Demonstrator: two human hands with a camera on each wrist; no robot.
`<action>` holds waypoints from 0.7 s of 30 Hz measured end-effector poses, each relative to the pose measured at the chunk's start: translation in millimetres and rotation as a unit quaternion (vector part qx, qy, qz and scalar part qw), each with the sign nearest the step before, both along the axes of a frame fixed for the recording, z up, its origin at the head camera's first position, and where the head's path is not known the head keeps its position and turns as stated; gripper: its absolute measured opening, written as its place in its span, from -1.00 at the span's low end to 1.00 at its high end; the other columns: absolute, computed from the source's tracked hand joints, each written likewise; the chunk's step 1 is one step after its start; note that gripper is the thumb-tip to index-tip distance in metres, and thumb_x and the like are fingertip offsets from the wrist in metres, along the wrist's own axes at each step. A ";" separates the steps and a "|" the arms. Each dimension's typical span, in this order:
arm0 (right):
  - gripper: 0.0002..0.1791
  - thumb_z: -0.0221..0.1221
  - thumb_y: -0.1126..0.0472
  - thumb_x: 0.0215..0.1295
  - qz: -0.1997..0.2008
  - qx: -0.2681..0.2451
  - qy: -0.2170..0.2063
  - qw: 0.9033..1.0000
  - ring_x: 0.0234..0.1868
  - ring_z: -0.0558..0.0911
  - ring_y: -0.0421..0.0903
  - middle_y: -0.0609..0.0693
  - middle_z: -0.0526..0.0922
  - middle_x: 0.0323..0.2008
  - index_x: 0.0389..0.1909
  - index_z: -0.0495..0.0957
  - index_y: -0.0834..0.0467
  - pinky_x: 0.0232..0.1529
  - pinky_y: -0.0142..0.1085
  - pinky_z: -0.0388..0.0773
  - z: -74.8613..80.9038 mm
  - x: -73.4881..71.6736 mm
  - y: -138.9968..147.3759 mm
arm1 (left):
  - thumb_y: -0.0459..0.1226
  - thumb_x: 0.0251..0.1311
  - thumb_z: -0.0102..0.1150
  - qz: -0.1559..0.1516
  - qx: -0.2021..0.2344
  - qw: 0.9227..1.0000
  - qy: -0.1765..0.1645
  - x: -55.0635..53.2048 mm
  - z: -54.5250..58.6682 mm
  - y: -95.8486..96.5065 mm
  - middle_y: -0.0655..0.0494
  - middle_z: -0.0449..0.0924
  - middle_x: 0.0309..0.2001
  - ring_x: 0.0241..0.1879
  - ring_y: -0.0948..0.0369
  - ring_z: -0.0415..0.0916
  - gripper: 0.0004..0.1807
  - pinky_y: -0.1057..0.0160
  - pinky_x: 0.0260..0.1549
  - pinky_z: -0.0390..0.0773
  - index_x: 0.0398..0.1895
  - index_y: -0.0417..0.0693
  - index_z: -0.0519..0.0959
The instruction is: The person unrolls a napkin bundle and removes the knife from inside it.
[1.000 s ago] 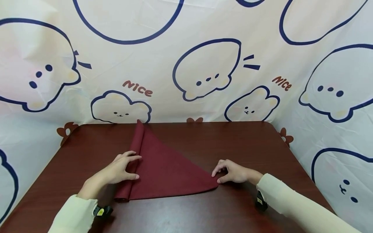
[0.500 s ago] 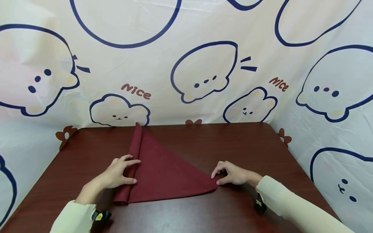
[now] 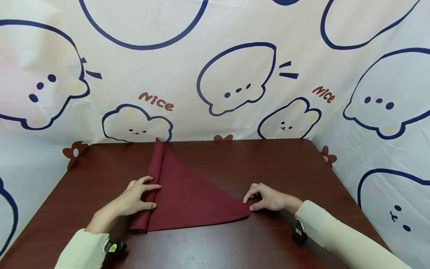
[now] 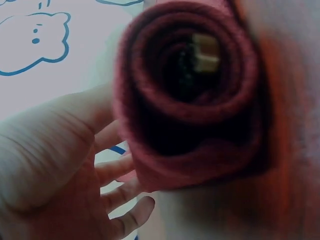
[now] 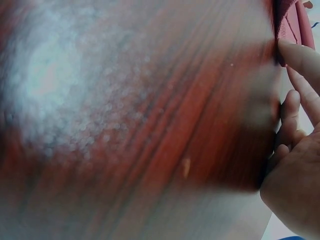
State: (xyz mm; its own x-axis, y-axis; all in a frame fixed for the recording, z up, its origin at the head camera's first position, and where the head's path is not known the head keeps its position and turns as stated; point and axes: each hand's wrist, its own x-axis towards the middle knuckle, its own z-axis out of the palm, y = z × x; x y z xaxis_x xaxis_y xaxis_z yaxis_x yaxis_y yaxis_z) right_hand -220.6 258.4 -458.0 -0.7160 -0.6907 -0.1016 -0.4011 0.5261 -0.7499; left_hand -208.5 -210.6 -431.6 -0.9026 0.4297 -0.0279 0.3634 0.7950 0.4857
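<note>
A dark red cloth (image 3: 191, 198) lies on the table, its left part wound into a long roll (image 3: 155, 164) and the rest spread flat in a triangle. My left hand (image 3: 129, 200) rests over the roll, fingers spread and thumb reaching across it. In the left wrist view the roll's end (image 4: 125, 100) shows its wound layers, with a small tan patch deep inside that I cannot identify; the fingers lie alongside. At the cloth's right corner my right hand (image 3: 268, 198) pinches the edge between thumb and index finger; in the right wrist view only a sliver of cloth (image 5: 295, 22) shows.
A dark brown wooden table (image 3: 215, 246) with rounded far corners lies beneath everything. Pale sheeting (image 3: 235, 22) with blue cartoon outlines hangs behind it and at both sides. The roll's far tip reaches the table's back edge.
The head view tilts slightly between frames. Both hands and the cloth otherwise keep nearly the same places, with the left hand perhaps a touch further left.
</note>
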 end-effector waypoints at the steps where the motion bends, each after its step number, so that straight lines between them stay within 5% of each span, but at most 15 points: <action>1: -0.78 0.34 0.15 0.16 0.000 0.000 0.001 1.000 -0.14 0.41 -0.15 0.04 0.55 -0.24 -0.15 0.68 0.01 -0.05 -0.35 0.34 0.9 -0.5 0.2 | -0.12 -0.01 0.41 0.000 0.001 1.000 0.004 -0.3 -0.7 0.3 -0.27 0.23 0.34 0.21 -0.27 0.16 -0.41 -0.24 0.02 0.38 0.16 -0.02 0.55; 12: -0.78 0.35 0.16 0.14 -0.005 0.002 0.001 1.000 -0.15 0.42 -0.17 0.03 0.55 -0.25 -0.16 0.69 0.01 -0.05 -0.37 0.35 7.6 -5.2 -1.0 | -0.11 0.04 0.38 0.003 0.012 1.000 0.013 -6.3 -1.0 -1.1 -0.26 0.18 0.36 0.22 -0.26 0.10 -0.43 -0.28 0.04 0.33 0.16 0.00 0.53; 21: -0.77 0.34 0.17 0.16 0.006 -0.001 -0.016 1.000 -0.16 0.43 -0.16 0.05 0.56 -0.23 -0.14 0.69 0.04 -0.06 -0.38 0.37 5.0 -1.8 -1.9 | -0.11 0.05 0.37 0.001 0.019 1.000 0.012 -0.3 -5.1 -6.8 -0.27 0.22 0.35 0.21 -0.26 0.16 -0.47 -0.27 0.05 0.32 0.13 0.00 0.55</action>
